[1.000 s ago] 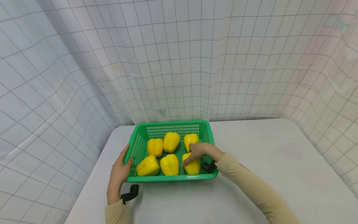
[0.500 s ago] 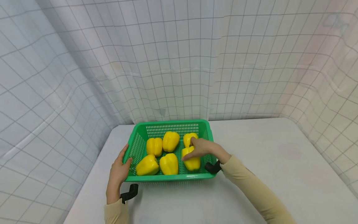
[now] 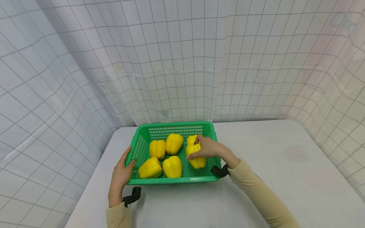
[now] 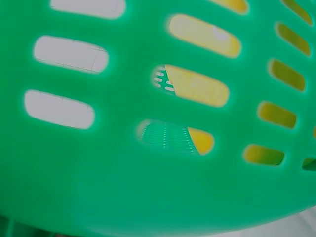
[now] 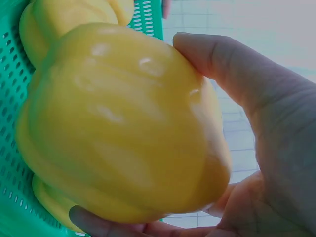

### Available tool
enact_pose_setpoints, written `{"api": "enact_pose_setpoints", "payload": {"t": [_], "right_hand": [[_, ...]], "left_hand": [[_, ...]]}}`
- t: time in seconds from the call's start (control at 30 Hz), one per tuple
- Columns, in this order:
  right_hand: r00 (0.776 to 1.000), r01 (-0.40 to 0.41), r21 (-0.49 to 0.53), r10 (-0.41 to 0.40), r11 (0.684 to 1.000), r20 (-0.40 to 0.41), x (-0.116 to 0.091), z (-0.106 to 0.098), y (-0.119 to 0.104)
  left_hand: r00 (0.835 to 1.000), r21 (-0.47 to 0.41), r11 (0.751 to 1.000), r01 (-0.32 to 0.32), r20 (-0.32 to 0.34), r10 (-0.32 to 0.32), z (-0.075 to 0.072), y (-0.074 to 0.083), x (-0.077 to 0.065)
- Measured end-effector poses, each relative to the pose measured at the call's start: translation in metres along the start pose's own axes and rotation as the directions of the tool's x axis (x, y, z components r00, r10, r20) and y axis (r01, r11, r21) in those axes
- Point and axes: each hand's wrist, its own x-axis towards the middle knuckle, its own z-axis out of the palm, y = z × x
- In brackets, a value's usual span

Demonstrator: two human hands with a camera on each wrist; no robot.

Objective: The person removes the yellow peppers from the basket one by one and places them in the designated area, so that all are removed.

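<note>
A green plastic basket (image 3: 174,181) with slotted walls holds several yellow bell peppers. My right hand (image 3: 209,148) grips one bell pepper (image 3: 197,161) at the basket's right side, and its lower end hangs over the slotted floor. In the right wrist view, the thumb (image 5: 222,54) lies along one side of that pepper and fingers curl under the other. My left hand (image 3: 122,172) holds the basket's left rim, thumb inside and fingers along the outside. The basket wall (image 4: 123,182) fills the left wrist view, with yellow showing through its slots.
Another pepper (image 3: 191,139) sits just behind the held one, partly hidden. To the left lie more peppers, including one at the front middle (image 3: 172,167). The basket stands on a white table (image 3: 271,158); gridded white curtains (image 3: 182,63) hang behind and at both sides.
My right hand has closed around the front right pepper and raised it up and back from its place near the front wall. The left hand keeps its place on the rim.
</note>
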Motion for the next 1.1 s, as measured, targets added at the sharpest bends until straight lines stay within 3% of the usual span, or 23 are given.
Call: {"api": "enact_pose_setpoints", "payload": {"t": [0.43,0.63,0.87,1.1], "right_hand": [[0.990,0.041,0.068,-0.031,0.997,-0.139,-0.010,-0.007,0.003],[0.975,0.043,0.050,-0.031,0.998,-0.222,-0.015,-0.008,0.006],[0.934,0.043,0.067,-0.017,0.997,-0.357,-0.019,-0.009,0.013],[0.862,0.053,0.140,0.026,0.989,-0.506,-0.021,-0.009,0.018]], "left_hand": [[1.000,0.009,1.000,-0.008,-0.009,0.008,0.000,-0.001,0.003],[1.000,0.008,1.000,-0.003,-0.008,0.004,0.001,-0.002,0.002],[1.000,0.010,1.000,-0.007,-0.006,0.007,0.001,-0.001,0.001],[1.000,0.006,1.000,-0.005,-0.003,0.005,0.000,0.001,0.000]]}}
